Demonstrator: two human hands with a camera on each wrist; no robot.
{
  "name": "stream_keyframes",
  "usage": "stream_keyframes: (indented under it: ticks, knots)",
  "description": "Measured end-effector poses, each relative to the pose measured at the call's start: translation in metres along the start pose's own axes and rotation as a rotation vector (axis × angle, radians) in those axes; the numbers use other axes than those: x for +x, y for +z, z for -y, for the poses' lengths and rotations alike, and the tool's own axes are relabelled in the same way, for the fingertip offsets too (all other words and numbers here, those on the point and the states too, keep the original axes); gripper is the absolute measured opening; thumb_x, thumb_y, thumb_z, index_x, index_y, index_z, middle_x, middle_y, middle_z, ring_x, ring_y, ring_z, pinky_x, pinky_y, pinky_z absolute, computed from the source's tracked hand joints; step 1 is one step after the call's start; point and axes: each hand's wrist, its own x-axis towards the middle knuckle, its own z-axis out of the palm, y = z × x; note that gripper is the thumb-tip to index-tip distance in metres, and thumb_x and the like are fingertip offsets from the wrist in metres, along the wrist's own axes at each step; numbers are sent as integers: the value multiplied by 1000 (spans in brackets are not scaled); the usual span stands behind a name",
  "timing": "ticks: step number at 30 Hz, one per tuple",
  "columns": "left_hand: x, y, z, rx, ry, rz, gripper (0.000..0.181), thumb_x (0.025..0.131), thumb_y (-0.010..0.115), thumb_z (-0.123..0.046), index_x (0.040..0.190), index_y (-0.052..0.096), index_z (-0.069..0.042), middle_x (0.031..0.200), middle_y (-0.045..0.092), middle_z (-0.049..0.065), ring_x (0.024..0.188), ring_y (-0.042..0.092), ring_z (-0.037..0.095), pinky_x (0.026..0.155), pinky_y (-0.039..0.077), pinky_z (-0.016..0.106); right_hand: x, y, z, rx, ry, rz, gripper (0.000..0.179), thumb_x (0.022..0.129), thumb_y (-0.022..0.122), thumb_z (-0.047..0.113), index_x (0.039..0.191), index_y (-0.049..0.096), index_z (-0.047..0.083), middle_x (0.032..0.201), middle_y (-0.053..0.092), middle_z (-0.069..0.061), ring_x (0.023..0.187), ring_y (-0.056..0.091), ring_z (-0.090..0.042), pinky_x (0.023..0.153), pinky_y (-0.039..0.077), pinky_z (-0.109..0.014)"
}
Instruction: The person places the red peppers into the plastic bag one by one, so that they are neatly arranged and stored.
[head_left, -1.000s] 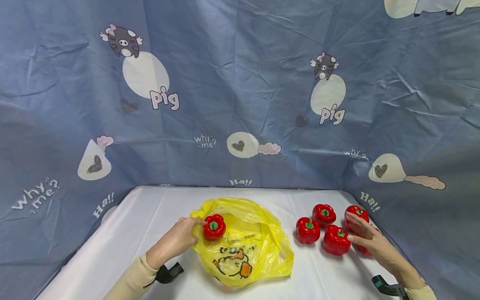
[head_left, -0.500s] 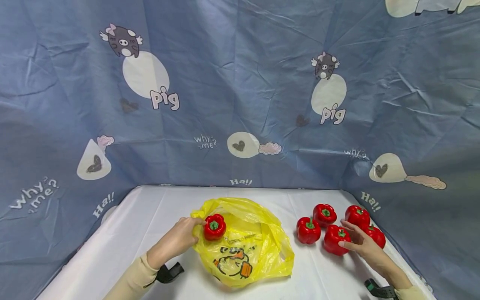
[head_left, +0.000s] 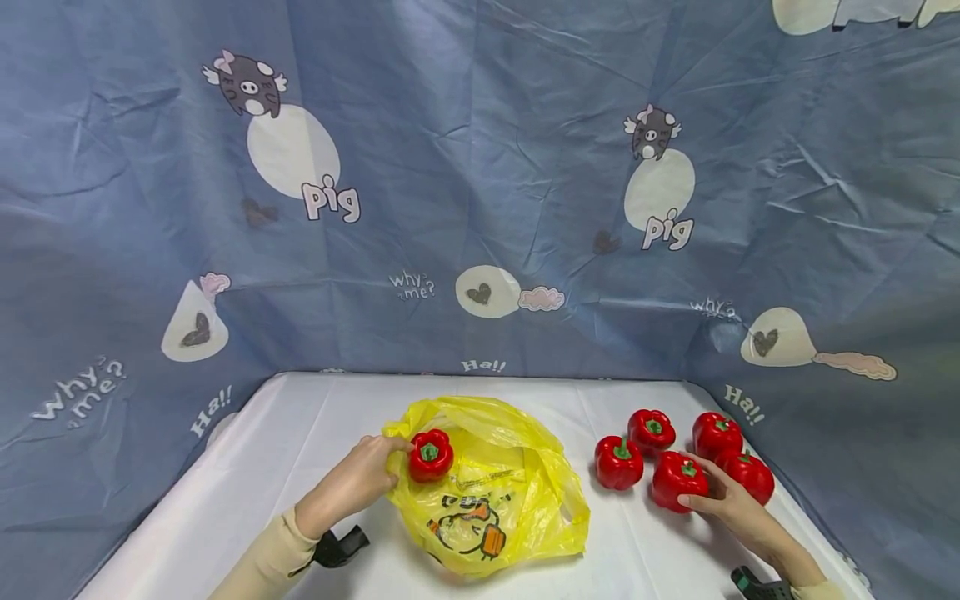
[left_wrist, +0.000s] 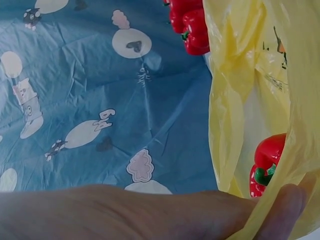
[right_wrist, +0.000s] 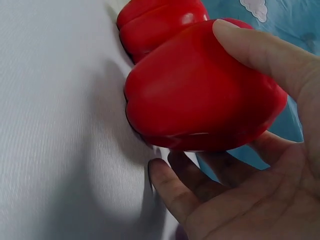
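Observation:
My left hand grips the left rim of a yellow plastic bag. In the left wrist view, the thumb overlaps the yellow film; the other fingers are largely hidden. Just inside the bag's mouth sits a red bell pepper with a green stem, close to those fingertips. On the right, my right hand holds another red bell pepper. The right wrist view has the thumb on this pepper's upper side and curled fingers along its lower side.
Around the right hand stand several more bell peppers: one to the left, one behind, one at the back right and one beside the hand. A blue printed cloth hangs behind the white table.
My right hand has moved left and slightly down from the right-hand peppers and taken hold of the front bell pepper. My left hand and the bag look unchanged.

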Motion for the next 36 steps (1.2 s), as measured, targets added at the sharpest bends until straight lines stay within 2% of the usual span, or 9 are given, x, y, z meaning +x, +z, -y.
stream_keyframes:
  ticks: [8,18,26,29,33,36]
  knots:
    - [-1,-1,-1,-6,-8,-4,46,70,62,14,113,69,1,120,66,18,95,51,29,54,31,29,-3,-2,1,-2,9,3,89,87,69,24,153,11,6,152,18,-29,135,25,-49,101,43,-54]
    - [-1,0,0,-16,0,-10,47,69,61,16,113,69,1,120,66,17,95,50,29,53,29,28,-2,-1,0,11,4,-14,85,89,67,25,151,13,3,147,27,-33,129,37,-44,96,49,-48]
    - [-1,2,0,-41,18,-28,46,68,60,17,111,69,2,120,65,19,88,51,29,49,28,25,-4,-3,9,17,1,-6,87,91,65,28,153,10,3,151,20,-31,132,30,-48,98,46,-50]
    - [-2,1,0,-29,13,-22,46,68,60,16,111,69,2,119,66,18,91,51,29,53,31,27,-6,-3,13,20,-17,1,86,91,64,27,153,10,3,152,19,-30,133,30,-46,99,46,-49]
    - [-2,1,0,-2,3,-14,47,69,61,15,113,69,1,119,66,16,103,53,30,67,38,36,-7,-5,18,14,-41,4,84,90,65,28,153,13,5,153,22,-27,134,32,-42,100,46,-48]
    - [-3,0,0,7,1,-12,47,69,62,15,113,69,1,119,66,16,105,53,31,73,38,38,-9,-6,22,4,-48,4,83,90,64,28,153,13,6,153,23,-28,134,33,-42,100,44,-51]
